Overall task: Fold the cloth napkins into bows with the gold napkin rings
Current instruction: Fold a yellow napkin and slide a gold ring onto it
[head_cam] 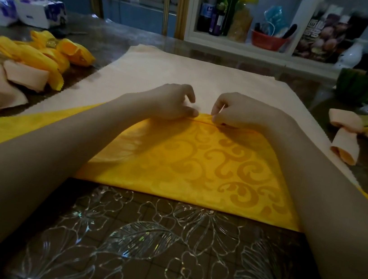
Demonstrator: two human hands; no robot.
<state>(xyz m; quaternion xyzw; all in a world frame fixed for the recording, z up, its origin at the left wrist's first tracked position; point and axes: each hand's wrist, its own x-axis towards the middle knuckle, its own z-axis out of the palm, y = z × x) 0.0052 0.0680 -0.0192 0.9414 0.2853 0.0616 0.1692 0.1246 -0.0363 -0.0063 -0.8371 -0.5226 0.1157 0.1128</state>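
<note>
Hands nearly together: left hand (173, 105) and right hand (237, 113) each pinch the far folded edge of yellow napkin (198, 167), spread over peach napkin (187, 73) on table (160, 266), probably to crease the fold evenly.

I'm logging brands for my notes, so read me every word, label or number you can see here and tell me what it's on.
Nothing reads clearly.
On the dark bottle label: white letters, too blurred.
On the food poster: white characters, too blurred.
On the tissue pack: blue print, too blurred.
</note>
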